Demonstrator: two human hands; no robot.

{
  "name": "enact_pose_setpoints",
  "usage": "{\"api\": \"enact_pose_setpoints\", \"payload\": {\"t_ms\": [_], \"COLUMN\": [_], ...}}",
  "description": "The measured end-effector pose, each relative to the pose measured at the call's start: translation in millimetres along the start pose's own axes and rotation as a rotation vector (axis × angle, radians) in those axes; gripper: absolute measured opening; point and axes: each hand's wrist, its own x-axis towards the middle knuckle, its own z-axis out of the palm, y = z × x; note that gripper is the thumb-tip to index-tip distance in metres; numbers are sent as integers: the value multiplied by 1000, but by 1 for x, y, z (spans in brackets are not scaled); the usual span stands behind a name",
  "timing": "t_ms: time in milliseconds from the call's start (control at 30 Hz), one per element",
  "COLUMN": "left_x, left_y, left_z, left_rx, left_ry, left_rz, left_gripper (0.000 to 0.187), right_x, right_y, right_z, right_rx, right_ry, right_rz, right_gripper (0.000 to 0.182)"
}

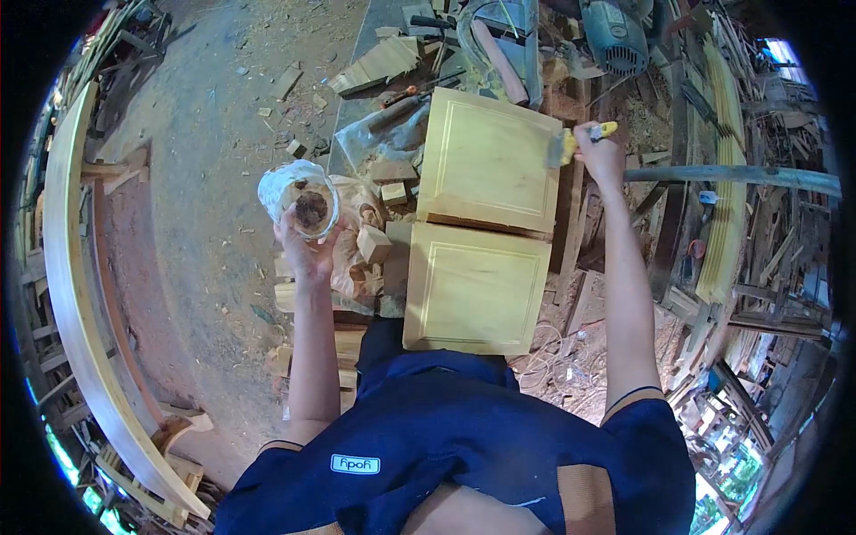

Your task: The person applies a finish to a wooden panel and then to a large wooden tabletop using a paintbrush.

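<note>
My left hand [306, 250] is wrapped round a white tub [287, 189] with brown matter inside, held left of the panels. My right hand [602, 159] grips a yellow-handled paintbrush [567, 146], whose bristles are at the right edge of the upper panel. That upper wooden panel [489, 156] is pale yellow with a grooved rectangular border. Closer to my body lies a lower panel [479, 287] of the same look, with a narrow dark gap between the two. Whether the bristles touch the wood cannot be made out.
Small wood blocks [374, 243] and a plastic bag [388, 134] lie left of the panels. A teal motor [615, 36] stands at the upper right, above a grey pipe [736, 176]. At far left is a long curved wooden piece [76, 294]. Scraps litter the floor.
</note>
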Motion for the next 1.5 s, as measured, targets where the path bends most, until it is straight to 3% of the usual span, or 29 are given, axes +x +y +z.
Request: {"api": "enact_pose_setpoints", "payload": {"t_ms": [33, 133, 167, 233, 367, 433, 467, 533, 567, 633, 733, 800, 867, 933, 967, 1033, 1067, 1133, 1167, 1200, 1233, 1367, 1433, 1500], "left_x": [0, 4, 3, 1, 1, 2, 1, -4, -5, -10, -10, -10, -10, -5, -5, -6, -6, -11, -15, -18, -20, -22, -19, -21], "left_y": [0, -3, -4, -3, -3, -3, -2, 2, 4, 8, 8, 5, 3, -2, -5, -7, -7, -6, -5, -5, -4, -4, -5, -4], "left_z": [1, -4, -7, -8, -22, -28, -28, -26, -24, -21, -21, -17, -18, -20, -19, -16, -15, -9, -5, -1, 3, 5, 0, 1], "left_rx": [-18, 9, 6, -19, -41, -60, -58, -65, -62, -54, -71, -55, -33, -31, -28, -11, -3, 20, 28, 20, 11, 12, -38, -28], "left_ry": [38, 11, 16, -27, -96, -77, -78, -32, -35, -28, -47, -45, -46, -34, -40, -48, -52, -116, -121, -109, -99, -136, -216, -239], "left_rz": [1, 12, 13, 8, 11, 4, 4, -14, -17, -9, -20, -12, -5, -35, -37, -49, -48, -42, -38, -45, -52, -57, -72, -72], "left_gripper": [55, 56, 56, 55, 55, 55, 55, 55, 55, 55, 55, 55, 55, 54, 54, 54, 54, 54, 54, 54, 54, 52, 50, 49], "right_x": [3, 18, 28, 42, 47, 68, 68, 72, 73, 77, 90, 85, 89, 57, 58, 54, 50, 26, 17, 0, -5, -25, -39, -44], "right_y": [-8, -32, -35, -50, -119, -120, -132, -151, -150, -137, -83, -49, 5, -4, 6, 19, 25, -8, -25, -64, -67, -117, -150, -147], "right_z": [-9, -1, 13, 46, 90, 139, 147, 153, 152, 160, 136, 98, 60, 14, 6, -9, -6, 5, 16, 27, 45, 118, 126, 146], "right_rx": [-276, -413, -425, -502, -330, -232, -231, -13, -13, 291, 467, 441, 170, 282, 282, -469, -464, -354, -264, -326, -247, 52, 73, 237], "right_ry": [65, 91, 46, 96, -109, 41, 42, -230, -227, -362, -324, -276, -169, -117, -110, 31, 34, 120, 54, 67, 117, 151, 44, 68], "right_rz": [-113, -170, -97, -319, -337, -532, -530, -296, -292, -106, 17, 104, 59, 191, 193, 1, 8, -173, -215, -95, -340, -522, -413, -325], "right_gripper": [29, 30, 30, 29, 31, 25, 25, 22, 22, 22, 25, 25, 25, 27, 27, 32, 32, 38, 34, 28, 22, 25, 25, 23]}}
